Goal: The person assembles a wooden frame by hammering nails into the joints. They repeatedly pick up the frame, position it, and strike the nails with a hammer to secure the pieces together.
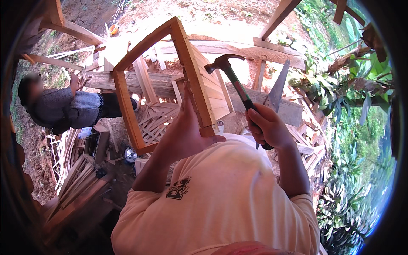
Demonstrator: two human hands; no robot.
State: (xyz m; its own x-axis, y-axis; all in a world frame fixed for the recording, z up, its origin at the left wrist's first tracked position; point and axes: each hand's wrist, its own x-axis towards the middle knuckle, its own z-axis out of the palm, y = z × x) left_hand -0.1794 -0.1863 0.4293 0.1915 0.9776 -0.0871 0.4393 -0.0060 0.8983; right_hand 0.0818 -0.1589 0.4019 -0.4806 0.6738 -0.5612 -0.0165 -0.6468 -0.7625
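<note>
Wooden frame, lower corner (behind left hand) hidden.

Cream short-sleeved T-shirt — dark printed emblem on chest — forearms bare.

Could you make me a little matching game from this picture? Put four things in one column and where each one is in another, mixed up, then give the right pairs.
Things:
1. claw hammer
2. wooden frame
3. handsaw
4. other person

Places:
A. bent over at the far left
B. gripped in the right hand
C. steadied by the left hand
D. resting on the plank workbench, blade pointing up

Pairs: 1-B, 2-C, 3-D, 4-A
</note>
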